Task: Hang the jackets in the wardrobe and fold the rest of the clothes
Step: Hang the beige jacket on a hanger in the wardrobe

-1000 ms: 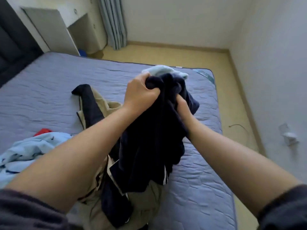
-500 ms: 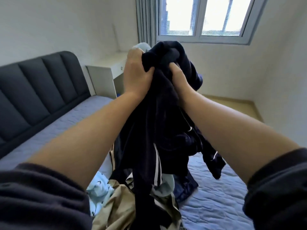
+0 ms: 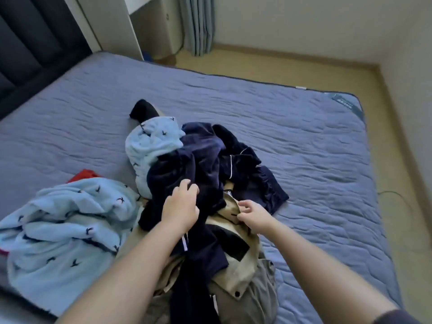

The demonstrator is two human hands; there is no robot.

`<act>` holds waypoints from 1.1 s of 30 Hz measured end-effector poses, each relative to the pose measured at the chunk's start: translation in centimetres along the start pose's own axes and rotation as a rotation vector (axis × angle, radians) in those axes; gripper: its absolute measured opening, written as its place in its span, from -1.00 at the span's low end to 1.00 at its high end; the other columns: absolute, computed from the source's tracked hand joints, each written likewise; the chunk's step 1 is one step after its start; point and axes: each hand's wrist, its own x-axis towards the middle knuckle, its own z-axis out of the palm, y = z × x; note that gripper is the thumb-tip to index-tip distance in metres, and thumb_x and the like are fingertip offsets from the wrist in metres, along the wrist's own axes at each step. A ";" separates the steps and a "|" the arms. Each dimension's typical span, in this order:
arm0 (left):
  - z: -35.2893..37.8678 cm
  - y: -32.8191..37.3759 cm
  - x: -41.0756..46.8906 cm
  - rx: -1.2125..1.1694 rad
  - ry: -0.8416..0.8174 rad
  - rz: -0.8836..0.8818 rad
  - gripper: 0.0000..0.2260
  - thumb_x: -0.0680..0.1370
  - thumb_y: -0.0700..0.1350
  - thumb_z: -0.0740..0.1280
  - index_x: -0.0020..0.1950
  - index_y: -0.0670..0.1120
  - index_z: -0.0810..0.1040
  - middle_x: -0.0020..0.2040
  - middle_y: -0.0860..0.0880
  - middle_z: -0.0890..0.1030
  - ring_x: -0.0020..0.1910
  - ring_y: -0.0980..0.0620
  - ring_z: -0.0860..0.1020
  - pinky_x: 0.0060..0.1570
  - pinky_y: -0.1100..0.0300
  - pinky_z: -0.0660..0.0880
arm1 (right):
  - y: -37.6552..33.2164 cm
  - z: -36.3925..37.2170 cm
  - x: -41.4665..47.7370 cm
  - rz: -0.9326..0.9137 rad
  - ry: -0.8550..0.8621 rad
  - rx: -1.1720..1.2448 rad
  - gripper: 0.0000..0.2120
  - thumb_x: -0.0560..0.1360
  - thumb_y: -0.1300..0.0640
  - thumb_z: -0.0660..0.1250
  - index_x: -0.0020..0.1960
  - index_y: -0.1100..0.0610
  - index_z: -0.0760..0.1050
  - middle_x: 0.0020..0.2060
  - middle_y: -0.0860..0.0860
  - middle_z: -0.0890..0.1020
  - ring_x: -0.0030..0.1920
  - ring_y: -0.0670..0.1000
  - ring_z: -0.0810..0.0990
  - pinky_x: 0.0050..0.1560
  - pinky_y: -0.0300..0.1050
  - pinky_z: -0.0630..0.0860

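Pinches collar of tan jacket at lower centre with nearer right hand, grips overlying navy garment with left hand; long axis toward bottom edge, on bed.

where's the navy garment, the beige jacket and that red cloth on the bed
navy garment (image 3: 201,148): head view, on its rumpled upper fold.
beige jacket (image 3: 243,274): head view, on the front panel above a dark button.
red cloth (image 3: 85,175): head view, on the small corner that shows.
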 end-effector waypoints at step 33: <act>-1.0 21.1 -16.9 -0.386 -0.057 0.383 -0.73 0.39 -0.13 0.33 0.07 -0.03 0.39 -0.09 -0.07 0.60 -0.07 -0.19 0.55 -0.19 0.02 0.44 | 10.0 -12.5 -22.9 -0.117 -0.036 0.455 -0.57 0.42 0.55 0.04 -0.14 0.16 0.59 -0.34 0.00 0.67 -0.33 -0.08 0.63 -0.32 -0.25 0.54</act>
